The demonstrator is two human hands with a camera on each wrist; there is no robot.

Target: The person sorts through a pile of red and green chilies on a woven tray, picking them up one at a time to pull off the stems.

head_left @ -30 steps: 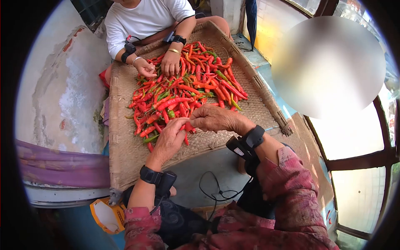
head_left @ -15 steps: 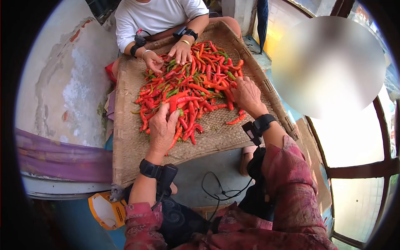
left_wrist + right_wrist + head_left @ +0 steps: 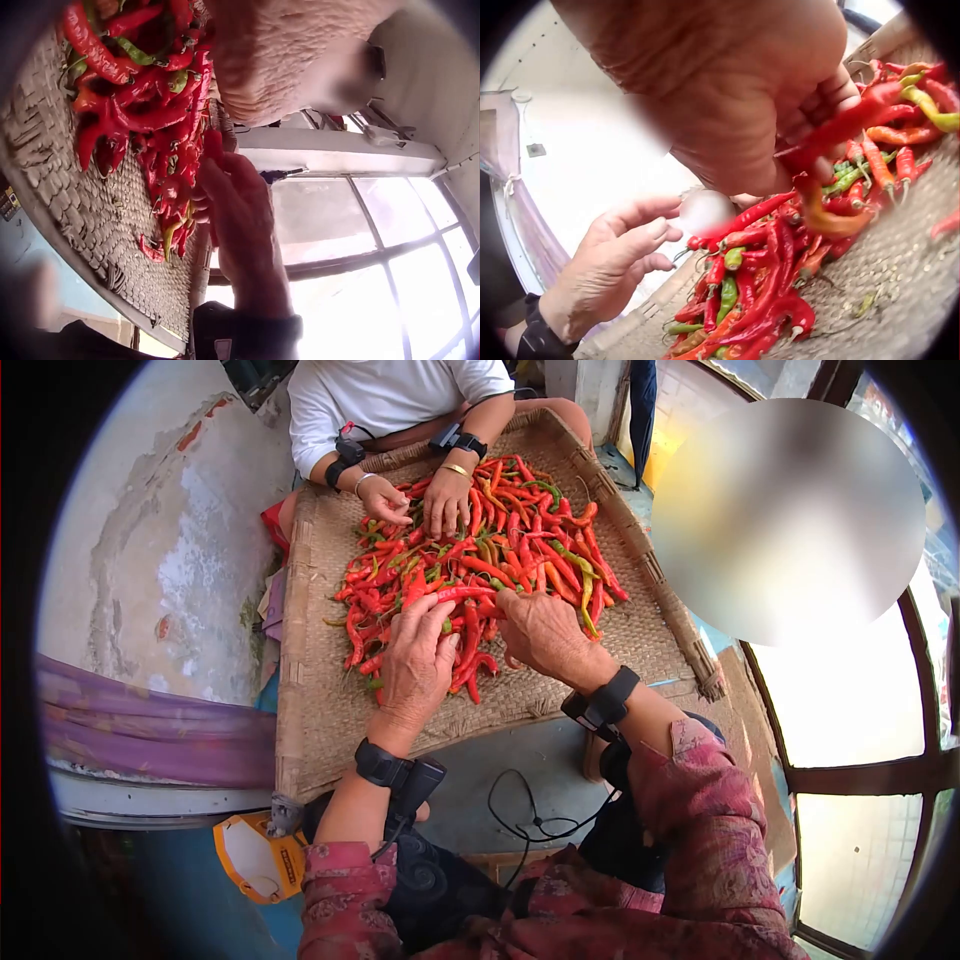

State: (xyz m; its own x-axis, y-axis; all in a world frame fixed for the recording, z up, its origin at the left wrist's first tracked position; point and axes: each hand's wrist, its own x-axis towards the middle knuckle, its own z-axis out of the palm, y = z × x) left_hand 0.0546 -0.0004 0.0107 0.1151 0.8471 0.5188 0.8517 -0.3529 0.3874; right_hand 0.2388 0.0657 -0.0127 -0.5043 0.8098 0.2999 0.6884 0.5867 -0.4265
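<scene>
Red chili peppers (image 3: pixel 400 575), with some green and orange ones among them, lie heaped on a woven tray (image 3: pixel 320 750). My left hand (image 3: pixel 415 660) is over the near side of the heap, pinching a red chili pepper (image 3: pixel 465 592) that points to the right. Just beside it, my right hand (image 3: pixel 548 635) grips another red chili pepper (image 3: pixel 847 124), seen between its thumb and curled fingers in the right wrist view. An orange pepper (image 3: pixel 832 221) shows right below those fingertips. The left hand's own fingertips are hidden in the left wrist view.
Across the tray sits a person in a white shirt (image 3: pixel 390 405), both hands (image 3: pixel 447 502) at the far side of the heap. A raised rim (image 3: pixel 650 560) edges the tray. A black cable (image 3: pixel 530 825) lies below, with an orange-and-white box (image 3: pixel 260 860) at lower left.
My right hand moved from beside the left hand out to the heap's right side, then back toward it with a pepper. My left hand, holding peppers, shifted slightly right.
</scene>
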